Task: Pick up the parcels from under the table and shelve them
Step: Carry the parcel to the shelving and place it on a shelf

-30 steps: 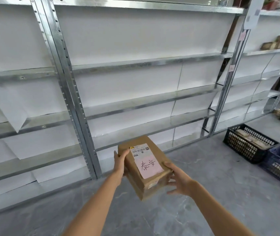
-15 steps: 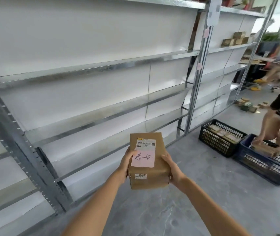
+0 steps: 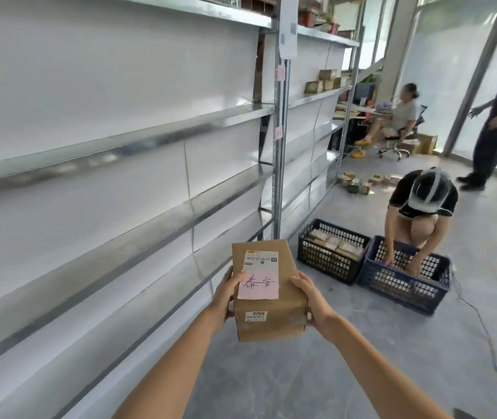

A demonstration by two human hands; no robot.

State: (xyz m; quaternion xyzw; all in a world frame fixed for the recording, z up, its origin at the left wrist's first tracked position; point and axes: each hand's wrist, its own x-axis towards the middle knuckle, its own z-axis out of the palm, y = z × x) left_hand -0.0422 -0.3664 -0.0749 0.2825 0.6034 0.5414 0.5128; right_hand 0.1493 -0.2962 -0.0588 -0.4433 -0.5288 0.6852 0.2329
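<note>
I hold a brown cardboard parcel [image 3: 267, 323] in front of me at waist height, above the grey floor. It carries a white barcode label, a pink note with handwriting and a small sticker reading 2259. My left hand [image 3: 226, 294] grips its left side and my right hand [image 3: 309, 300] grips its right side. A long metal shelving unit [image 3: 150, 137] with several bare shelves runs along my left, close to the parcel.
A black crate [image 3: 326, 261] with parcels and a blue crate [image 3: 404, 285] stand on the floor ahead. A crouching person [image 3: 422, 207] reaches into the blue crate. Farther off, one person sits on a chair and another stands. Small parcels [image 3: 359, 182] lie on the floor.
My view has swung to the right along the shelves, bringing the crates and the other people into sight. The parcel stays held in both hands, now squarer to me.
</note>
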